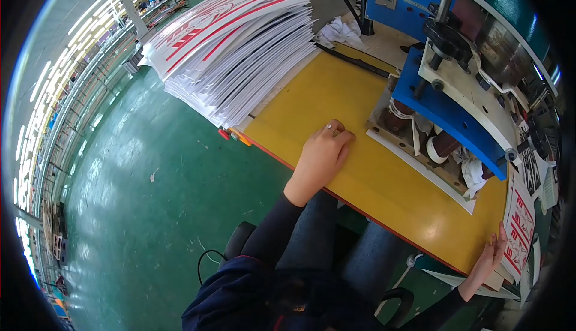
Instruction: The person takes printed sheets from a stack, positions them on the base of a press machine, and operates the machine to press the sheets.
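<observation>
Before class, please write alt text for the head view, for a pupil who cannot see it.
A person's left hand is at a yellow table near a machine; the right hand is beside red-printed sheets at the table's right end. A tall paper stack stands left.

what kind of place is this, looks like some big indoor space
Probably a factory workshop: there is a heavy bolted machine at the yellow table, a tall stack of flat white pieces with red print on top, and long rows of ceiling lights.
</observation>
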Demonstrator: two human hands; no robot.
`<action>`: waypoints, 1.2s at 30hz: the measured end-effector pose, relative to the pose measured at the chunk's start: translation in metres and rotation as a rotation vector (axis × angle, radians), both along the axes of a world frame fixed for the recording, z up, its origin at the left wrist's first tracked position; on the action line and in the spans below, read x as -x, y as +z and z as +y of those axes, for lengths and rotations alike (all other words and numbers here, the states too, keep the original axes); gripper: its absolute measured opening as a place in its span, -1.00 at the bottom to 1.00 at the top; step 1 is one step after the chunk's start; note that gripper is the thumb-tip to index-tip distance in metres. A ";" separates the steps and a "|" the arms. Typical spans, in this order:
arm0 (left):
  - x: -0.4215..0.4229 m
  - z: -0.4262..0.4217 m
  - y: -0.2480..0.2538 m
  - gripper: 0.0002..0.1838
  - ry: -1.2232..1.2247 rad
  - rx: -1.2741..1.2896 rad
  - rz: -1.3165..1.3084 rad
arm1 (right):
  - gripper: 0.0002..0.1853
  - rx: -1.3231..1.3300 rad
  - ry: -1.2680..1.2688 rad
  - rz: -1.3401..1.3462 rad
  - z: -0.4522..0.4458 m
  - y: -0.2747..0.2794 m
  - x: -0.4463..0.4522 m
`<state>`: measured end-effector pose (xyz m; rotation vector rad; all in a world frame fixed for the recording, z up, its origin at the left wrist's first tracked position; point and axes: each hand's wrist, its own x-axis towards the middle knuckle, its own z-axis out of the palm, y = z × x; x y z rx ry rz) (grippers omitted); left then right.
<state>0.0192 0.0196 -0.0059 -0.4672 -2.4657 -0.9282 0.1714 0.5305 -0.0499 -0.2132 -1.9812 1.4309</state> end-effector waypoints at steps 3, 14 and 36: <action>0.000 0.000 0.000 -0.76 0.004 0.002 0.008 | -0.34 -0.048 -0.009 -0.009 -0.003 0.002 0.000; 0.000 0.000 0.001 -0.77 0.011 0.010 0.008 | -0.37 -0.082 -0.036 -0.020 0.001 0.000 0.000; -0.008 0.012 0.010 -0.73 -0.158 0.059 0.057 | -0.52 0.100 0.020 -0.006 -0.023 0.012 -0.003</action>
